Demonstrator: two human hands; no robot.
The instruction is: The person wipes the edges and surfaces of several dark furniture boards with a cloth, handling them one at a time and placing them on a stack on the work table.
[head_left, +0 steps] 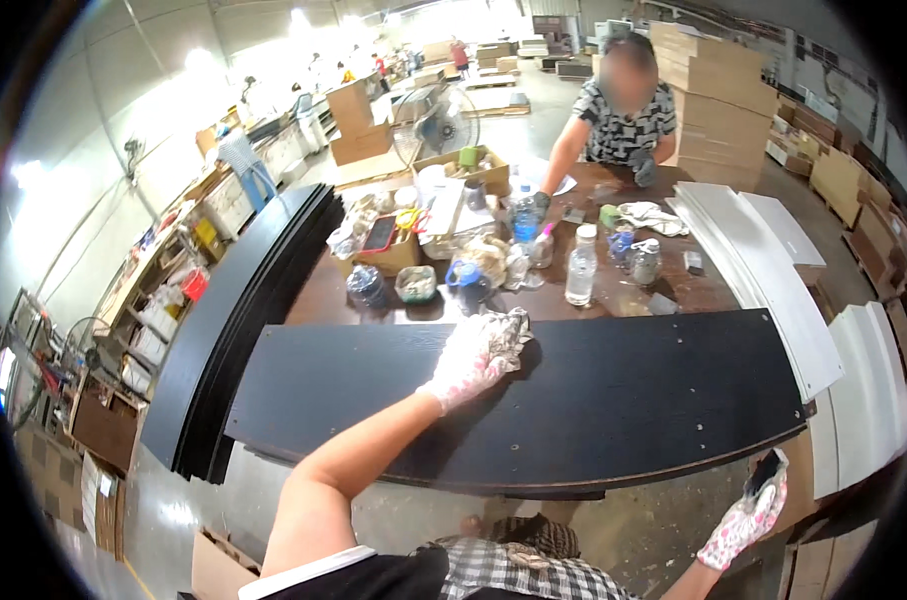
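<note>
Two gloved hands in this one, both ours. Our left hand (470, 358) is reaching out over a long black curved panel (613, 400) lying across the near edge of the desk (673, 285), and it's clenched on a crumpled rag (508, 328) pressed flat onto the panel's top face, near its far edge. Our right hand (743, 520) is down low at the panel's right end, below the edge, with its grip closed around a small dark object (768, 470). It could be a block or a phone-shaped thing, we honestly can't tell, since the glove covers most of it and it sits right at the warped rim.

Beyond the panel the desk is packed: a clear plastic bottle (580, 265) standing upright, a blue-capped bottle (525, 215) behind it, small jars (645, 260), a cardboard box (388, 250) with a red phone lying on top. Most of that clutter is too small and blurry to sort out properly.

More black curved panels (243, 310) are stacked along the left of the desk, and white boards (763, 270) along the right, their far ends bent by the lens. A person in a patterned shirt (623, 125) leans on the far side of the desk, one gloved hand on the top; the other hand is hard to make out.
</note>
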